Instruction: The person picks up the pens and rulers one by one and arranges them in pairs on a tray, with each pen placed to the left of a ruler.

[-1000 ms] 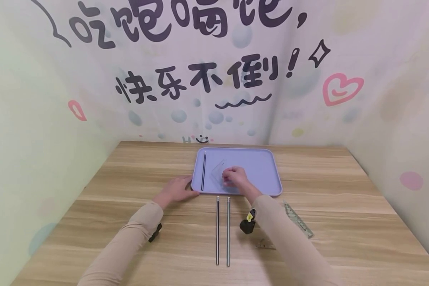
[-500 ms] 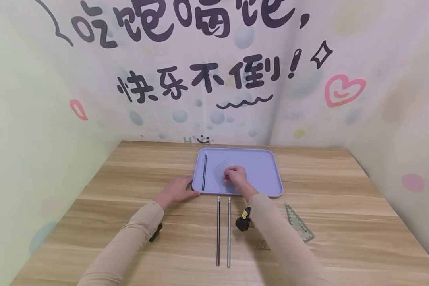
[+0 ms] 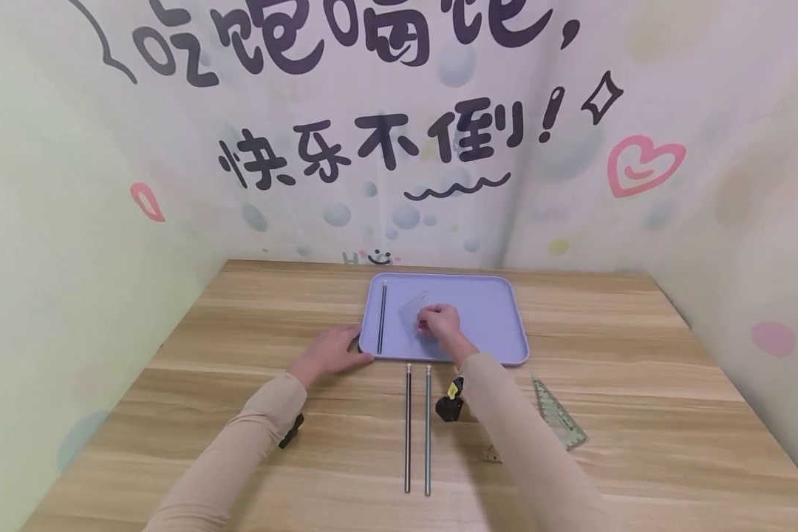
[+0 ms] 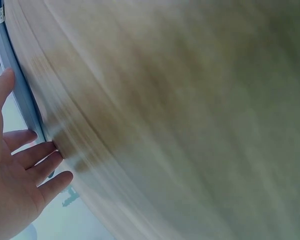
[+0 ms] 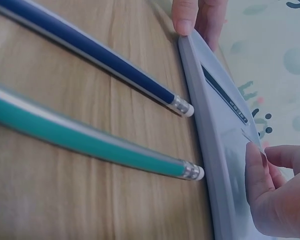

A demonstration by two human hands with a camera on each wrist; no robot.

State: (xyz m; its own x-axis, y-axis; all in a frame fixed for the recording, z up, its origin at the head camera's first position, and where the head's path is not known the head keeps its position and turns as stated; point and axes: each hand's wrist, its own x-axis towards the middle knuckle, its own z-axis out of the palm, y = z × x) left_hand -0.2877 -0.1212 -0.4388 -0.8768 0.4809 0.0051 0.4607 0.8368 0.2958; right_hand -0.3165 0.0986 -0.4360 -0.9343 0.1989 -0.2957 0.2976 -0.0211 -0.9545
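Observation:
My right hand [image 3: 441,323] is over the middle of the lilac tray [image 3: 488,318], pinching a clear set square [image 3: 408,310] between thumb and fingertips. Its outline is faint against the tray, and the hand covers part of it. The left hand [image 3: 332,350] is at the tray's left side, thumb by the front left corner. Its fingers [image 4: 47,165] look spread and relaxed along the tray's edge in the left wrist view. Inside the tray, a dark pencil [image 3: 382,318] lies along the left side.
A dark blue pencil [image 3: 408,428] and a green pencil [image 3: 428,428] lie side by side before the tray, eraser ends towards it. Right of them is a greenish set square [image 3: 560,414]. Part of a ruler-like piece [image 3: 492,454] shows beside the right sleeve, which hides the rest.
The clear set square has shifted slightly and turned a little in my right hand's pinch, while the right forearm has swung a bit left. My left hand has stayed at the tray's edge.

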